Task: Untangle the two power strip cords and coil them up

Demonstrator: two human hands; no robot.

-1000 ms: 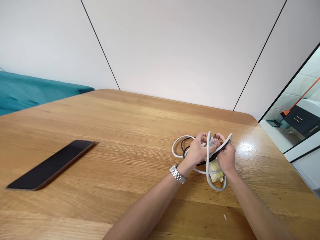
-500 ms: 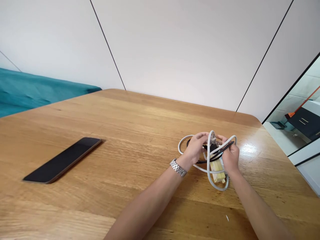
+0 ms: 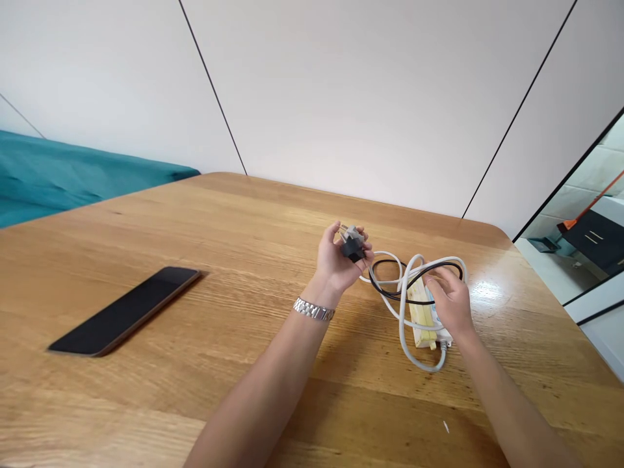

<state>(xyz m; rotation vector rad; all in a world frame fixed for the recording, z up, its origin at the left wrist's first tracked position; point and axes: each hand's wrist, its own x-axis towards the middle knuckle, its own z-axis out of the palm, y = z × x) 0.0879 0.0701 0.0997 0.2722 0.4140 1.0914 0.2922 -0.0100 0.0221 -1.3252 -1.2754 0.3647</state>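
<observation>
My left hand (image 3: 336, 259), with a metal watch on its wrist, is lifted above the wooden table (image 3: 234, 325) and closed round two plugs (image 3: 351, 243), one grey and one black. From them a white cable (image 3: 403, 318) and a black cable (image 3: 390, 291) trail right in loose loops. These loops lie over a yellowish-white power strip (image 3: 420, 312) on the table. My right hand (image 3: 449, 300) rests on top of the power strip and the cables, its fingers curled over them.
A dark smartphone (image 3: 125, 311) lies face up on the table's left part. A teal fabric surface (image 3: 73, 175) shows behind the table's far left edge. The white wall stands close behind. A small white scrap (image 3: 445, 426) lies near the front edge.
My left hand has pulled the two plugs out of the tangle, up and to the left. The cable loops have loosened and my right hand has settled onto the power strip.
</observation>
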